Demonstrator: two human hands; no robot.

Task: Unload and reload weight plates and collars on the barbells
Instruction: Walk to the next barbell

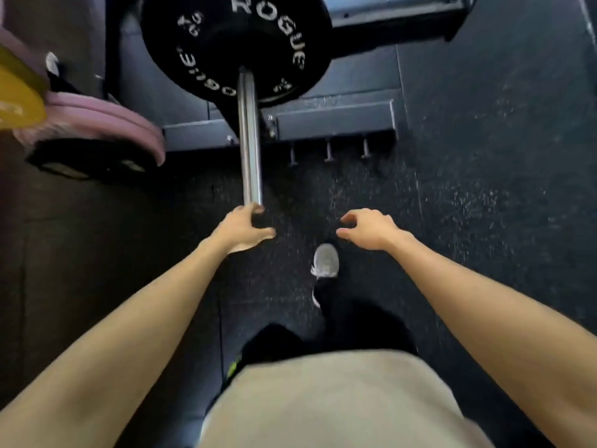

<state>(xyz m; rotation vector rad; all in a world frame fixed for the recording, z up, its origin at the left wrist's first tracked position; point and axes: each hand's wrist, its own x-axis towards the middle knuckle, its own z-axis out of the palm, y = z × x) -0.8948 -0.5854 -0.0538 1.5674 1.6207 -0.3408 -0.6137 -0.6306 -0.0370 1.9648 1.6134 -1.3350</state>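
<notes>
A chrome barbell sleeve (pixel 249 140) points straight at me, bare along its visible length. At its far end sits a black weight plate (pixel 235 43) with white lettering. No collar shows on the sleeve. My left hand (pixel 242 229) hangs just below the sleeve's near tip with fingers curled apart and nothing in it; I cannot tell whether the fingertips touch the tip. To the right, my right hand (pixel 368 229) hovers over the floor, fingers spread, holding nothing.
Pink plates (pixel 113 121), a yellow plate (pixel 19 95) and a black plate (pixel 93 163) are stacked at the left. A grey steel rack base (pixel 332 121) with short pegs (pixel 329 151) crosses behind the sleeve. My shoe (pixel 325 261) stands on black rubber flooring (pixel 468 205).
</notes>
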